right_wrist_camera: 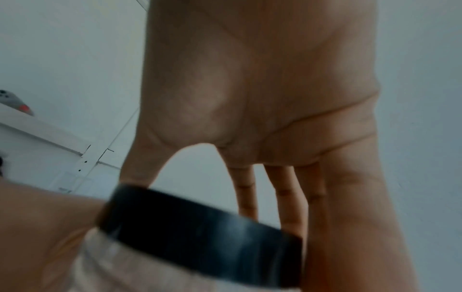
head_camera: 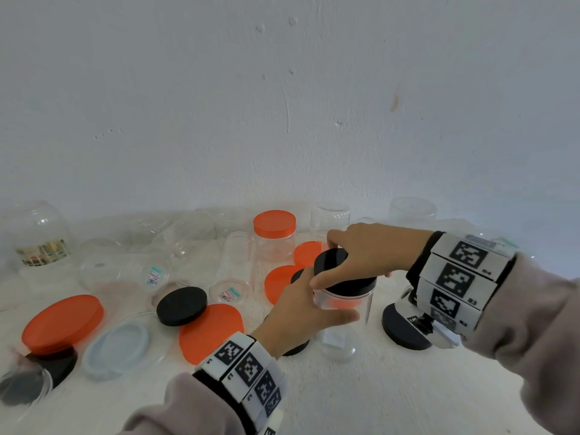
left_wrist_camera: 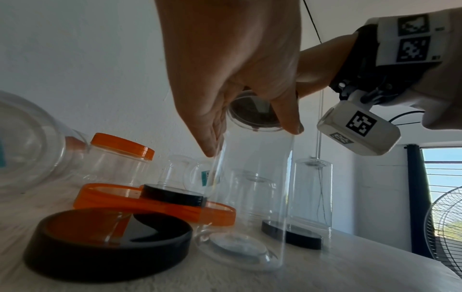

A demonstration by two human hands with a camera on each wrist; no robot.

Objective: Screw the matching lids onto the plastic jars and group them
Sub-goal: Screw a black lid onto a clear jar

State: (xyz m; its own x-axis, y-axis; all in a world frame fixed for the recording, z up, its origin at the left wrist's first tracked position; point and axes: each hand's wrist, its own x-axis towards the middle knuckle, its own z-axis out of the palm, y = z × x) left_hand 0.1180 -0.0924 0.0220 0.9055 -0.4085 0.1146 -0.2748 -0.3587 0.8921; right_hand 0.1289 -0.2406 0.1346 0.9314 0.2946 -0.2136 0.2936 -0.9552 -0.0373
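Note:
A tall clear plastic jar [head_camera: 361, 304] stands upright on the white table [head_camera: 361, 397]. My left hand [head_camera: 309, 310] grips it just below the rim, thumb on one side and fingers on the other. My right hand [head_camera: 361, 248] comes from above and holds a black lid [head_camera: 331, 262] on the jar's mouth, slightly tilted. In the left wrist view the left hand [left_wrist_camera: 230, 79] clasps the jar [left_wrist_camera: 252, 187], and the lid [left_wrist_camera: 252, 112] shows through it from below. The right wrist view has the right hand's fingers [right_wrist_camera: 247, 197] spread round the blurred black lid [right_wrist_camera: 200, 223].
Close to the left lie a loose black lid [head_camera: 182, 306], orange lids [head_camera: 62, 321] [head_camera: 210, 334] and a clear lid [head_camera: 119, 343]. An orange-lidded jar [head_camera: 274, 233] and several clear jars stand along the wall. Another black lid [head_camera: 405, 328] sits under my right wrist.

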